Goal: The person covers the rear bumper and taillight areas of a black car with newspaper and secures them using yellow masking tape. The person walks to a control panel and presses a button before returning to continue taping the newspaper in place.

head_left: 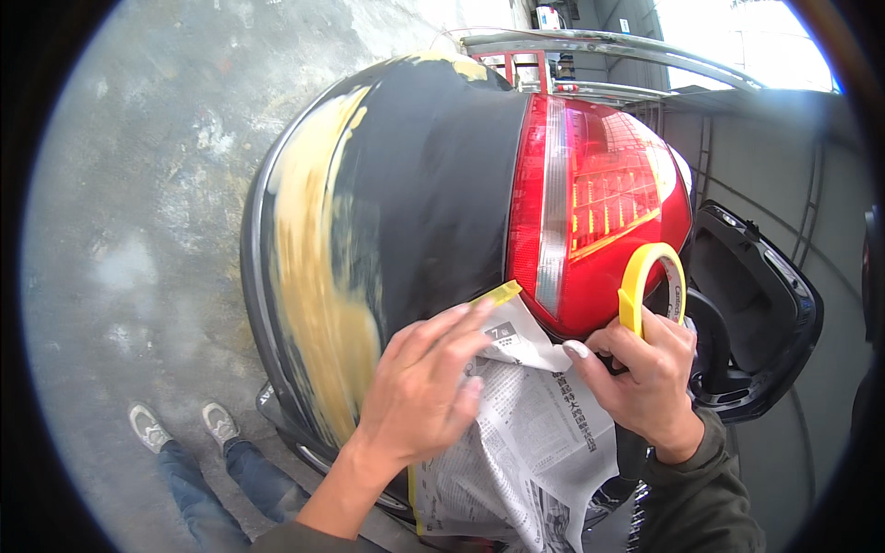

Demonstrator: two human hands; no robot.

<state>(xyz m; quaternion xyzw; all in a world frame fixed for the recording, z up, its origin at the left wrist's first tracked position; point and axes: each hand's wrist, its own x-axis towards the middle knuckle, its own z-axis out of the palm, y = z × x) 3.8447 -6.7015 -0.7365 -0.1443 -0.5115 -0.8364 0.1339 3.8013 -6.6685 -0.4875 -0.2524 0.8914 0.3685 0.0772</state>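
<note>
My left hand (419, 387) lies flat on a sheet of newspaper (525, 442), pressing its top edge and a strip of yellow tape (498, 294) against the black car body (415, 194) just left of the red tail light (599, 212). Hooked around a roll of yellow masking tape (651, 286), my right hand (645, 378) has its thumb on the newspaper's upper corner below the light. The newspaper hangs down over the car's lower rear.
A wide yellow patch of filler (318, 276) runs down the black panel on the left. An open black fuel flap (770, 323) sits to the right. My jeans and shoes (184, 429) stand on grey concrete floor (129, 184) at lower left.
</note>
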